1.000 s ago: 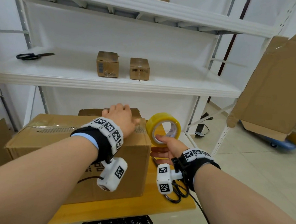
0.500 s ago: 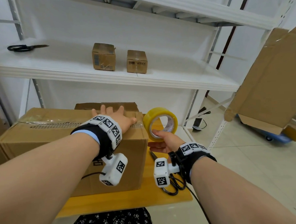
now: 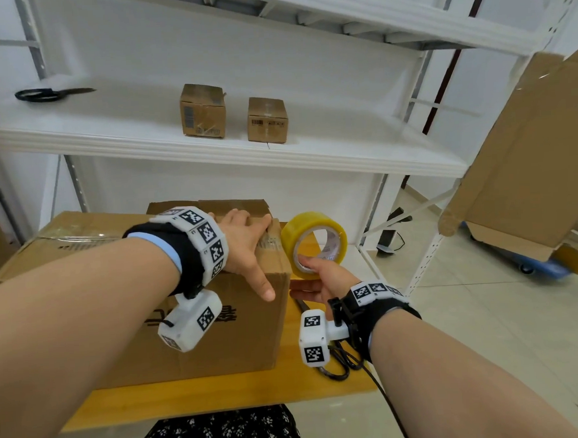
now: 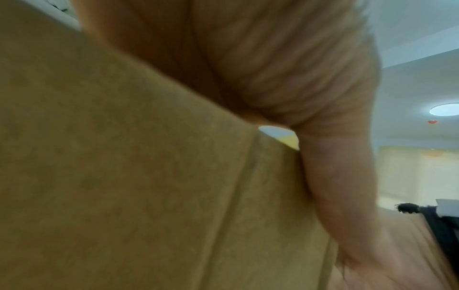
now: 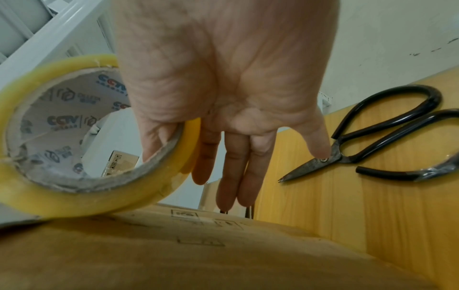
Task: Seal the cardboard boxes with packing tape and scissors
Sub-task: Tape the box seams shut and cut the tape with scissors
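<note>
The left hand [image 3: 245, 241] lay flat on the right end of the big cardboard box [image 3: 193, 341], fingers straight across the taped seam and thumb [image 3: 262, 284] reaching down over the near right corner. That box sat on the yellow worktop [image 3: 223, 393], a second brown box [image 3: 210, 206] just behind it. The right hand [image 3: 321, 277] gripped the roll of yellow tape [image 3: 314, 242], thumb hooked inside the core and the first finger behind the roll, held upright just beside the box's right end. In the right wrist view the thumb [image 5: 159, 137] curled into the printed core while the other fingers [image 5: 233, 170] hung straight down. Black scissors [image 5: 387, 133] lay on the worktop near that hand, blades closed. Up on the white shelf [image 3: 277, 152], 2 small boxes [image 3: 202, 111] [image 3: 267, 120] stood side by side, and another pair of scissors [image 3: 45, 95] lay far to the left. A large opened carton [image 3: 529, 159] hung at the right edge.
</note>
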A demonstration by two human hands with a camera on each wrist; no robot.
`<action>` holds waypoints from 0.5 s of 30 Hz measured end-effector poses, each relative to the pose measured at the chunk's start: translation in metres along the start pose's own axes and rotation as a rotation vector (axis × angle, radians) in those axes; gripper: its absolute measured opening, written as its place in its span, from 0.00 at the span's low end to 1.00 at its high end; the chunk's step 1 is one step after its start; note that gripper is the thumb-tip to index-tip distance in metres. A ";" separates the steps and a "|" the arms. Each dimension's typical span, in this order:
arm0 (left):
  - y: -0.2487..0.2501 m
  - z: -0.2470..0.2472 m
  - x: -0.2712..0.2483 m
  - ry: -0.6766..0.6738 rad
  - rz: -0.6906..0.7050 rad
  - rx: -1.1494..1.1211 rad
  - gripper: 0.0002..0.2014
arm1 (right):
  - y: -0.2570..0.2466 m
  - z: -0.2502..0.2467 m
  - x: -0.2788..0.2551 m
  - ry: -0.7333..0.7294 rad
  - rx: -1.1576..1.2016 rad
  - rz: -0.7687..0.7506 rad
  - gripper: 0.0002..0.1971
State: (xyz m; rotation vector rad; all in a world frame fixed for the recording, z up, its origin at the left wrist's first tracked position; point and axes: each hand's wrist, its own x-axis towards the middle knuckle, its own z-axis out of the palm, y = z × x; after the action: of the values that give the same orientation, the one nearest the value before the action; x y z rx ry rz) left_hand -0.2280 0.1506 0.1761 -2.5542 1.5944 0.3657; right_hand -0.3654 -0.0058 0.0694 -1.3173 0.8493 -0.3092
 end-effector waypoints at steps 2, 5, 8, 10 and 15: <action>0.004 -0.002 -0.004 0.042 -0.004 0.027 0.72 | -0.003 0.001 -0.004 -0.006 -0.004 -0.002 0.16; 0.002 -0.010 -0.009 0.070 -0.005 0.033 0.72 | -0.013 0.004 -0.013 -0.013 0.001 -0.016 0.19; -0.004 -0.026 -0.016 0.109 -0.004 -0.008 0.72 | -0.030 0.011 -0.024 -0.028 0.024 -0.007 0.18; -0.008 -0.044 -0.024 0.160 0.001 -0.074 0.71 | -0.049 0.019 -0.030 -0.028 0.052 -0.049 0.21; -0.027 -0.100 -0.048 0.351 0.013 -0.329 0.74 | -0.120 0.043 -0.057 -0.008 0.087 -0.319 0.25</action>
State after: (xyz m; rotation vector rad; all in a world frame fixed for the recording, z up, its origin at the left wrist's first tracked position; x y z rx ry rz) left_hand -0.2099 0.1827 0.2838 -2.9945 1.7941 0.2011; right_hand -0.3430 0.0302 0.2028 -1.3705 0.6103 -0.5842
